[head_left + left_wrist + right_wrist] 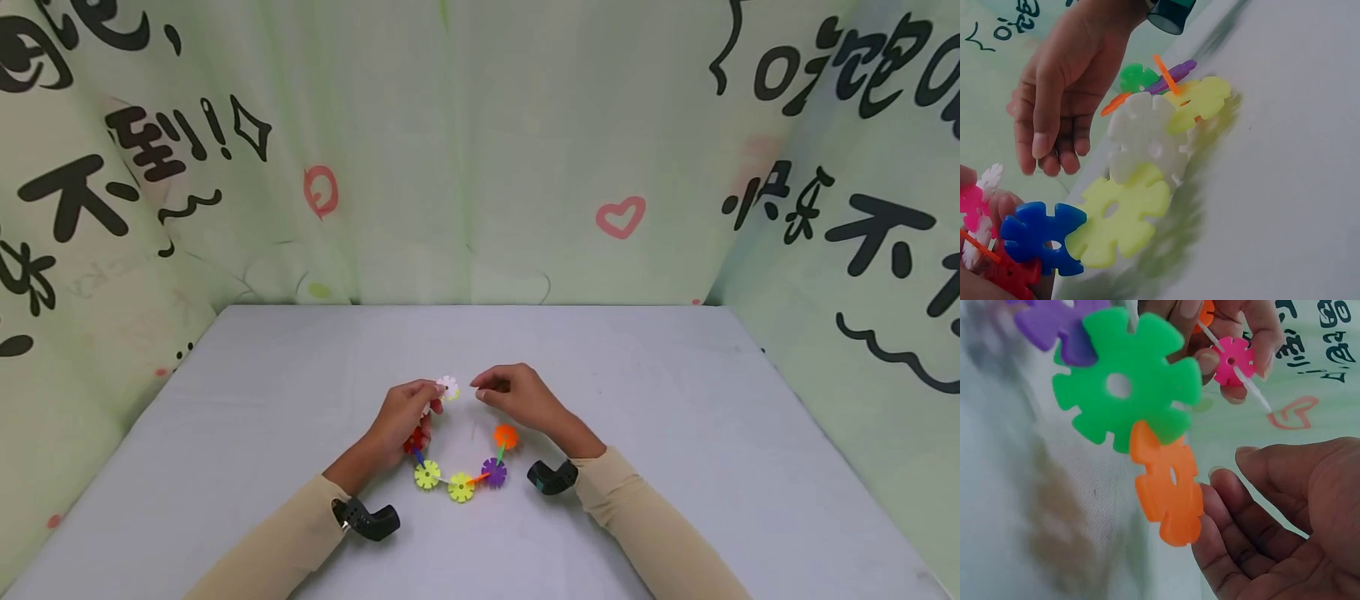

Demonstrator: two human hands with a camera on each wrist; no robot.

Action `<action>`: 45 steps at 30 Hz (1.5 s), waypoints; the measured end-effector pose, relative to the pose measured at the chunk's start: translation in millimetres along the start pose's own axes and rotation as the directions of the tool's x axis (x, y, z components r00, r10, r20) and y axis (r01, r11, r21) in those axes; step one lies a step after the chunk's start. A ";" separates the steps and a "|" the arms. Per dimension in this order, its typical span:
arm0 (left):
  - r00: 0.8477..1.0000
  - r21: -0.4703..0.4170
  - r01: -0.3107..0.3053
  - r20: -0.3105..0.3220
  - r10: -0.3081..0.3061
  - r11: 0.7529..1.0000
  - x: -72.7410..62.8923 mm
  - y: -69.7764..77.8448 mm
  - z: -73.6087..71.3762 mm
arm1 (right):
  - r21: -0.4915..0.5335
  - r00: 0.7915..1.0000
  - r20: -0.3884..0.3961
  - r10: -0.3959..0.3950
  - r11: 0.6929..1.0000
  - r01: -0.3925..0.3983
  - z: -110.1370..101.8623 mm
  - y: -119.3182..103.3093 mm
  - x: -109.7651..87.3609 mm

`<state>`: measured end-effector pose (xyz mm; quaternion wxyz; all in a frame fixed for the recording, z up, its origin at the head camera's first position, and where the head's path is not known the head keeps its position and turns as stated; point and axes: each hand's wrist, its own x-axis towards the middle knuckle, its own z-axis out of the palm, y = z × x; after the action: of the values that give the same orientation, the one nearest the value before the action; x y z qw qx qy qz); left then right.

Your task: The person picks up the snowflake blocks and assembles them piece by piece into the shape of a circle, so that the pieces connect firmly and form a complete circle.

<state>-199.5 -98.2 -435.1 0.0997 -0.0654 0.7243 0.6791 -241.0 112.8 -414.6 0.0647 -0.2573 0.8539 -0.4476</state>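
A chain of interlocked plastic snowflake discs curves over the table. My left hand [401, 417] grips its left end, pinching a pink disc [1234, 361], with a white disc [448, 387] standing out past the fingertips. Below that hand come a red disc [413, 440], a blue disc [1042, 237] and a yellow disc [427, 475]. Further along are a second yellow disc [461, 487], a purple disc [494, 472], a green disc [1125, 381] and, at the other end, an orange disc [506, 436]. My right hand [521, 396] hovers beyond the orange disc, fingers loosely bent, holding nothing.
A white cloth covers the table [637, 358]. Pale green curtains [465, 167] with black lettering and pink hearts hang at the back and both sides. A black camera [371, 521] is strapped to the left wrist, another camera [552, 477] to the right.
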 end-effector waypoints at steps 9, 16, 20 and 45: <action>0.998 -0.051 0.010 -0.056 -0.013 0.999 1.8 0.1 0.3 | -0.025 0.999 0.046 0.014 1.000 -0.013 5.1 1.9 24.2; 0.992 -0.056 0.026 -0.122 -0.033 0.998 7.1 0.6 -1.7 | 0.004 0.995 0.088 0.039 0.999 -0.040 7.0 -1.1 36.7; 0.991 -0.077 0.008 -0.131 -0.018 0.997 9.5 0.4 -2.6 | 0.003 0.992 0.106 0.073 0.997 -0.074 12.1 1.3 42.2; 0.997 -0.133 0.007 -0.072 -0.017 0.991 12.8 -3.9 -7.3 | -0.215 0.970 0.189 0.155 0.970 -0.113 25.2 1.5 56.2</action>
<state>-211.4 -105.2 -441.4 0.0727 -0.1009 0.6803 0.7223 -281.3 67.1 -423.9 0.1557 -0.2485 0.8995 -0.3239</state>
